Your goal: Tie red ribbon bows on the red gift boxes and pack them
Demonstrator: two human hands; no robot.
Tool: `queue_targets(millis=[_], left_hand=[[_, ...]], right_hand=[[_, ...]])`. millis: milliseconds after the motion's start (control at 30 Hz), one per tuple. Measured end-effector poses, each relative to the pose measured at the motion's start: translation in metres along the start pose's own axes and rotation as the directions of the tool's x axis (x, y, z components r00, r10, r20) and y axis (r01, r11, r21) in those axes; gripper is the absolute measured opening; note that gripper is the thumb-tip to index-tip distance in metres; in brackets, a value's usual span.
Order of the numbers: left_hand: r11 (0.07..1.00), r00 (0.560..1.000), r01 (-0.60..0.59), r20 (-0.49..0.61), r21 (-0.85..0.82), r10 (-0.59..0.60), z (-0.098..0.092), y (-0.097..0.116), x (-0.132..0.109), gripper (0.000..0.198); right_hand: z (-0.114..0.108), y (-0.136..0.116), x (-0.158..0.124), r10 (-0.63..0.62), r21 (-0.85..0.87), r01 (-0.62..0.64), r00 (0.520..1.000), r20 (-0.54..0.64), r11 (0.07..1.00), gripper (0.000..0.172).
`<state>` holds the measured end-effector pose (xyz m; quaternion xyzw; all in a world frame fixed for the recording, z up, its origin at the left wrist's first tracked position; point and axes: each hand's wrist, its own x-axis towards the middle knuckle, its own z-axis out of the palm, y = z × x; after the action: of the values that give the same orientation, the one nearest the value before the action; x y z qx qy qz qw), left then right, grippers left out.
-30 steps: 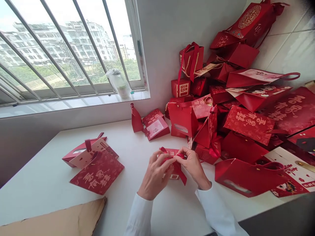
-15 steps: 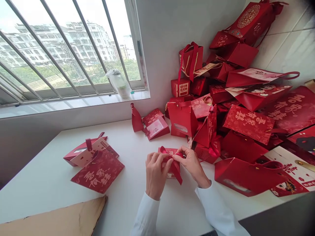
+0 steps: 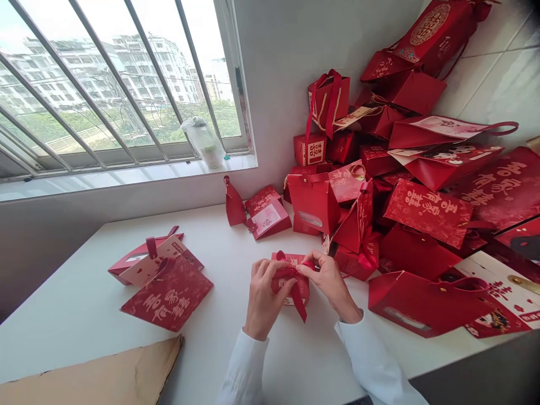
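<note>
A small red gift box (image 3: 295, 284) with a red ribbon (image 3: 298, 298) sits on the white table (image 3: 84, 315) in front of me. My left hand (image 3: 264, 298) is closed on the ribbon at the box's left top. My right hand (image 3: 331, 284) pinches the ribbon at the right top. A loose ribbon end hangs down between my hands.
A big heap of red gift bags and boxes (image 3: 422, 185) fills the right side up to the tiled wall. Flattened red bags (image 3: 164, 284) lie at the left, another opened one (image 3: 261, 214) near the window sill. Brown paper (image 3: 97, 374) lies at the near left edge.
My hands have drawn closer over the box and pulled the ribbon tighter. The hanging ribbon end has become shorter and narrower.
</note>
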<state>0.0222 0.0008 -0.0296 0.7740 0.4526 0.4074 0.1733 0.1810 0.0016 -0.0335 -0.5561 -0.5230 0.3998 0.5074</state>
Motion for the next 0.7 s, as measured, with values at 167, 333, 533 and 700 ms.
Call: queue_targets(millis=[167, 333, 533, 700], left_hand=[[0.999, 0.994, -0.028, -0.104, 0.047, 0.033, 0.009, 0.001, -0.003, 0.005], [0.995, 0.995, -0.091, -0.031, 0.033, 0.092, 0.008, -0.004, -0.002, 0.011], [0.991, 0.997, 0.071, 0.024, -0.113, -0.068, -0.009, -0.008, 0.005, 0.011], [0.932, 0.938, 0.343, -0.009, -0.12, -0.346, -0.014, -0.011, 0.027, 0.028]], right_hand=[[0.0, 0.0, -0.001, -0.006, -0.012, 0.006, 1.0, 0.009, 1.0, 0.017], [0.0, 0.0, -0.002, 0.005, -0.025, -0.005, 1.0, -0.005, 1.0, 0.018], [-0.001, -0.001, -0.001, -0.018, 0.005, 0.018, 1.0, 0.018, 1.0, 0.018], [0.001, -0.011, -0.001, -0.002, -0.073, 0.005, 0.999, 0.032, 0.997, 0.027]])
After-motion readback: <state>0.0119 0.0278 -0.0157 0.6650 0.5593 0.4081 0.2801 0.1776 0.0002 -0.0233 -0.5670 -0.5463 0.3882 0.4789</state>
